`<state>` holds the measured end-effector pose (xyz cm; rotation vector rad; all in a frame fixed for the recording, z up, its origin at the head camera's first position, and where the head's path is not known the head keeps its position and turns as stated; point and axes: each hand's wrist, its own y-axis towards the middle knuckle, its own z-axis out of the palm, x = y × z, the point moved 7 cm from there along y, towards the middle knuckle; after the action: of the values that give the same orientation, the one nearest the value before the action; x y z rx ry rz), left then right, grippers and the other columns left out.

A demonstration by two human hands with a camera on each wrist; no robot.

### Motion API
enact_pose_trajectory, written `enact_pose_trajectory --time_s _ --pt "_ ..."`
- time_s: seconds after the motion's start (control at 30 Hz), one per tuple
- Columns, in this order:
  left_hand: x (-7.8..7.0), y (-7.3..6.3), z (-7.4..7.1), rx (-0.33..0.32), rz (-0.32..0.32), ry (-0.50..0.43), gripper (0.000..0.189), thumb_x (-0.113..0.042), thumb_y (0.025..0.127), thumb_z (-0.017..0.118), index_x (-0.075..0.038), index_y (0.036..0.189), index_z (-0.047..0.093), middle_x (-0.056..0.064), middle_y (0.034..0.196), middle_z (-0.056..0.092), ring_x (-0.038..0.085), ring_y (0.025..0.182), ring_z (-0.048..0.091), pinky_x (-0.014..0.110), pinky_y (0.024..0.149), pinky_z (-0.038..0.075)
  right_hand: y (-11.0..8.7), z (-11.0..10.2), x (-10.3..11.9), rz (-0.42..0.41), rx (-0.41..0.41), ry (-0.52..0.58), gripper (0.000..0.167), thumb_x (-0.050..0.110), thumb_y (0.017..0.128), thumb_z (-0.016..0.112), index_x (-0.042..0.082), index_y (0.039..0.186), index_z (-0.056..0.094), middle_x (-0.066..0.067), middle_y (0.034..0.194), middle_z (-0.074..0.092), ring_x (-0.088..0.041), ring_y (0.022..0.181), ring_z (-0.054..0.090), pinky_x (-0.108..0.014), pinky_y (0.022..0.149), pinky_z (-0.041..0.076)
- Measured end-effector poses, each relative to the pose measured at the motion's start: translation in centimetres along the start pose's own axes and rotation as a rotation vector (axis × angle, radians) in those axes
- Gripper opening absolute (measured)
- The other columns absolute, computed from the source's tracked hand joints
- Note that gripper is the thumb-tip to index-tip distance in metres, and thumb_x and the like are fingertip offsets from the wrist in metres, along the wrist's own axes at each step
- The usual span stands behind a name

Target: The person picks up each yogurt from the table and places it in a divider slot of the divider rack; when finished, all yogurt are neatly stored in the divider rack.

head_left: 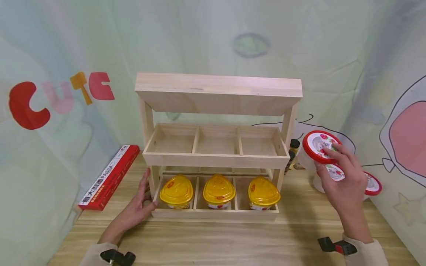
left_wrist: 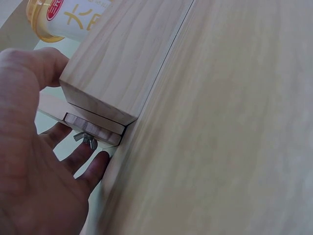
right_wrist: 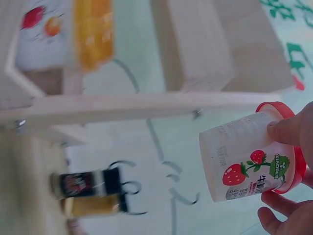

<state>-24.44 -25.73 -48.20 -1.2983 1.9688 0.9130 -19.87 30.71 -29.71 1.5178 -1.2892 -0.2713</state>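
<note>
My right hand [head_left: 346, 181] holds a white yogurt cup [right_wrist: 239, 159] with a red lid and strawberry print, raised beside the wooden rack [head_left: 217, 161]. The cup lies tilted on its side in the right wrist view. Thumb and fingers grip it near the lid. Down at the rack's lower left corner is my left hand [head_left: 136, 207]. It grips that corner, thumb on the tray's front and fingers round the side by a wing nut [left_wrist: 87, 139]. Several yellow-lidded cups [head_left: 176, 190] fill the lower tray's compartments; the upper tray's [head_left: 217, 142] compartments hold nothing.
More red-lidded cups [head_left: 373, 183] stand on the table [head_left: 213, 240] under and behind my right hand. Small dark-capped bottles [head_left: 294, 145] are just behind the rack's right side. A red pasta box [head_left: 111, 177] lies at the left, near the printed curtain [head_left: 213, 37].
</note>
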Motion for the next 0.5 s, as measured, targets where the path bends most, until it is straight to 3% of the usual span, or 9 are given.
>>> enact_pose_trajectory --time_s 0.1,0.2,0.4,0.5 --pt "-0.1 0.0 0.0 -0.002 0.003 0.007 0.118 -0.009 0.097 0.071 -0.036 0.171 -0.018 0.033 0.175 0.013 0.061 0.146 0.044 0.048 0.108 0.058 0.9 -0.6 1.3 -0.025 -0.004 0.016 0.054 0.001 0.086 0.084 0.011 0.138 0.073 -0.016 0.15 0.065 -0.044 0.14 0.059 0.002 0.101 0.034" --pt "-0.3 0.0 0.0 -0.004 0.01 0.0 0.118 -0.009 0.097 0.071 -0.035 0.171 -0.018 0.033 0.175 0.013 0.062 0.145 0.044 0.066 0.106 0.055 1.6 -1.0 2.5 -0.044 -0.005 0.024 0.054 0.003 0.086 0.085 0.011 0.138 0.072 -0.015 0.152 0.065 -0.042 0.141 0.059 0.002 0.102 0.034" --pt "-0.4 -0.1 0.0 -0.004 0.008 0.001 0.119 -0.009 0.097 0.072 -0.035 0.171 -0.017 0.032 0.175 0.013 0.06 0.145 0.045 0.048 0.106 0.057 2.6 -1.0 4.6 -0.064 0.005 0.069 0.054 0.004 0.087 0.086 0.013 0.138 0.073 -0.012 0.153 0.064 -0.023 0.145 0.057 0.0 0.102 0.037" --pt "-0.4 -0.1 0.0 -0.003 0.011 -0.004 0.119 -0.009 0.097 0.072 -0.035 0.171 -0.017 0.033 0.175 0.013 0.061 0.144 0.046 0.046 0.105 0.057 3.0 -0.7 5.5 -0.081 0.013 0.09 0.053 0.003 0.086 0.085 0.013 0.136 0.074 -0.013 0.152 0.065 -0.023 0.143 0.057 -0.001 0.102 0.038"
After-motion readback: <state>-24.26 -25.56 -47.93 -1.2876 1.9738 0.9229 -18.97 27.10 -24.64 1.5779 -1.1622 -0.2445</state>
